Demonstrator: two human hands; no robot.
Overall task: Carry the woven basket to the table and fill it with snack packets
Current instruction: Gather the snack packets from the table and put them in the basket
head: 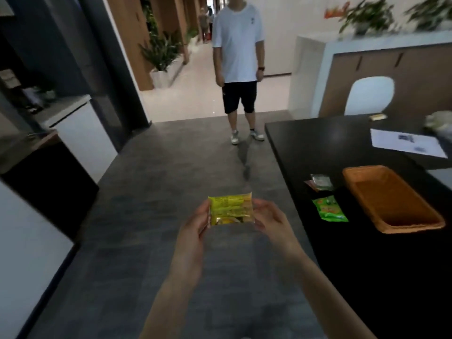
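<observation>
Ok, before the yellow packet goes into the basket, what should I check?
1. Grip: left hand and right hand both hold the yellow packet: ok.
2. Placement: woven basket sits on the table: ok.
3. Room: nothing seen inside the basket: ok.
4. Position: yellow packet above basket: not ok, over the floor.
5. Others: green packet, small clear packet in basket: not ok, on the table beside it.

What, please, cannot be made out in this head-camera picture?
Head view:
- Print on the yellow packet, held between left hand and right hand: too small, blurred.
- Pale packets beyond the green packet: blurred.
- Pale object at the black table's far right: blurred, cut by frame edge.
</observation>
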